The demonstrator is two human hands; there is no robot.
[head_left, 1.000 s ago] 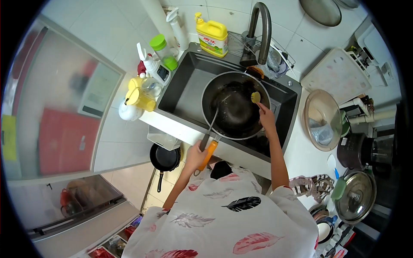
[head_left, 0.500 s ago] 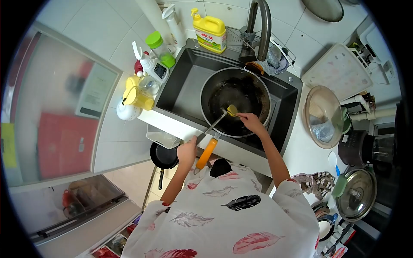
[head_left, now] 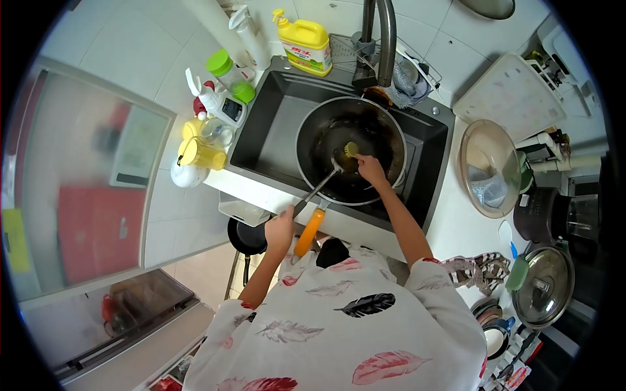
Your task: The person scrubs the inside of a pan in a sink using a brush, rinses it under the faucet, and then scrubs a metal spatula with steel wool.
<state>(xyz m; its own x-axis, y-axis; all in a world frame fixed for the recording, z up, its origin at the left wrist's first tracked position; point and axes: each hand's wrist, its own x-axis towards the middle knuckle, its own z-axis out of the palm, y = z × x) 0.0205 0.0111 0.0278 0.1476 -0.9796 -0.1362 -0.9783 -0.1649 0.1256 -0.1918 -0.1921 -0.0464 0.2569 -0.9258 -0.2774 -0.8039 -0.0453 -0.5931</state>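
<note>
Two hands work over one wok [head_left: 385,140], which sits in the sink [head_left: 264,140], its orange handle [head_left: 308,232] reaching over the front edge toward the torso. Left hand [head_left: 280,228]: fingers closed around the dark grip of a long-handled metal utensil [head_left: 319,187]; its far end lies inside the wok, head shape unclear. Right hand [head_left: 372,171]: pinching a yellow dish brush [head_left: 351,150], bristles just beside the utensil's end; contact cannot be confirmed. Judgement: the left grasp, well back, probably steadies the utensil and leaves its far end accessible; the wok underneath likely catches drips. Clearances: more sink floor shows left of the wok than right. Rear rim stands near the faucet [head_left: 387,45], limiting travel that way; the front counter strip [head_left: 244,190] is narrow, with the torso close behind.
</note>
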